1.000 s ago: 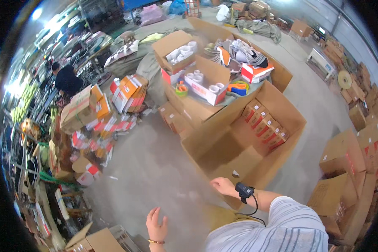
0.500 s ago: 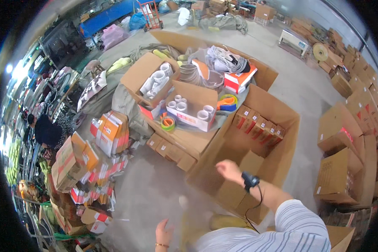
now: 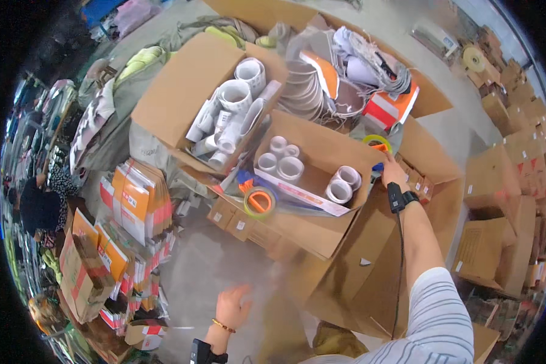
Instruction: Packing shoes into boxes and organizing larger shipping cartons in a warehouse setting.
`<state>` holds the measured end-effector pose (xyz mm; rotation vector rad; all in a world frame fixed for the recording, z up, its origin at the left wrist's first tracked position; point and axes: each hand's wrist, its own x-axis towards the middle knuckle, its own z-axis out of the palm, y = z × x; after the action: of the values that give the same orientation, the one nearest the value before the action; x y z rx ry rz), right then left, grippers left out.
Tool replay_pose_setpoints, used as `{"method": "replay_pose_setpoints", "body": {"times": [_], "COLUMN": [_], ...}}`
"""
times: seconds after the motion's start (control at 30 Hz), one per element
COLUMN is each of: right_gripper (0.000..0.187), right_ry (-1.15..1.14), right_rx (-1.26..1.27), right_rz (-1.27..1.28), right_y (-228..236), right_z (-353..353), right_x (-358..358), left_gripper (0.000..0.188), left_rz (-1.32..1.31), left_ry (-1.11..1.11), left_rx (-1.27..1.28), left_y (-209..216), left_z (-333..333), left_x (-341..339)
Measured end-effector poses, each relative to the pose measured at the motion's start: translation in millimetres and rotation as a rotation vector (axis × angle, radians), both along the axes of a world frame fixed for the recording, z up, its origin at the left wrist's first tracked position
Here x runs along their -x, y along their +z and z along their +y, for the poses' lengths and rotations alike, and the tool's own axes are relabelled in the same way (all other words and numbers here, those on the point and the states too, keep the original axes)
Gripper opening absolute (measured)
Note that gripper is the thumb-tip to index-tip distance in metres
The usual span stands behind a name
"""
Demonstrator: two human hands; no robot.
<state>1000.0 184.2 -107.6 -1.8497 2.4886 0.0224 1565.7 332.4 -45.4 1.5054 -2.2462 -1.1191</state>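
Note:
My right hand (image 3: 394, 172) reaches forward along the right edge of a small open carton (image 3: 312, 142). Its fingers close on a tape dispenser (image 3: 379, 147) with orange and blue parts and a yellow-green roll; the carton partly hides the grip. My left hand (image 3: 232, 307) hovers low over the floor, fingers loosely apart and holding nothing. A second tape dispenser (image 3: 259, 201), orange and blue, lies at the carton's near left corner. White label rolls (image 3: 290, 168) stand in that carton.
A taller carton (image 3: 164, 97) of white rolls stands behind left. Below my right arm is a large open box (image 3: 370, 267) with small brown boxes inside. Bundled orange-and-white cardboard (image 3: 133, 206) piles up at left. Cartons (image 3: 497, 206) stack at right; string bundles (image 3: 370, 60) lie at the back.
My right hand has moved forward from above the large box to the tape dispenser. My left hand has risen slightly. The view has shifted closer to the cartons.

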Motion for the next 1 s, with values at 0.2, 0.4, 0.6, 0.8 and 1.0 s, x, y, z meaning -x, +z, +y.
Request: {"method": "replay_pose_setpoints", "body": {"times": [0.2, 0.4, 0.6, 0.8, 1.0], "right_gripper": [0.029, 0.033, 0.035, 0.028, 0.039], "right_ry": [0.017, -0.064, -0.025, -0.044, -0.432], "right_rx": [0.193, 0.222, 0.077, 0.099, 0.331], "right_rz": [-0.101, -0.212, -0.081, 0.254, -0.032], "right_y": [-28, -47, -22, -12, 0], "right_z": [-26, -22, -14, 5, 85], "right_x": [-38, -27, -37, -33, -42], "left_gripper": [0.041, 0.042, 0.026, 0.006, 0.003], "left_rz": [0.092, 0.327, 0.03, 0.121, 0.524], "left_ry": [-0.107, -0.097, -0.059, 0.034, 0.2], "left_rx": [0.131, 0.272, 0.422, 0.481, 0.326], "left_y": [-8, -21, -39, -38, -17], "left_z": [-115, -199, -245, -254, -215], "left_x": [49, 143, 199, 201, 187]}}
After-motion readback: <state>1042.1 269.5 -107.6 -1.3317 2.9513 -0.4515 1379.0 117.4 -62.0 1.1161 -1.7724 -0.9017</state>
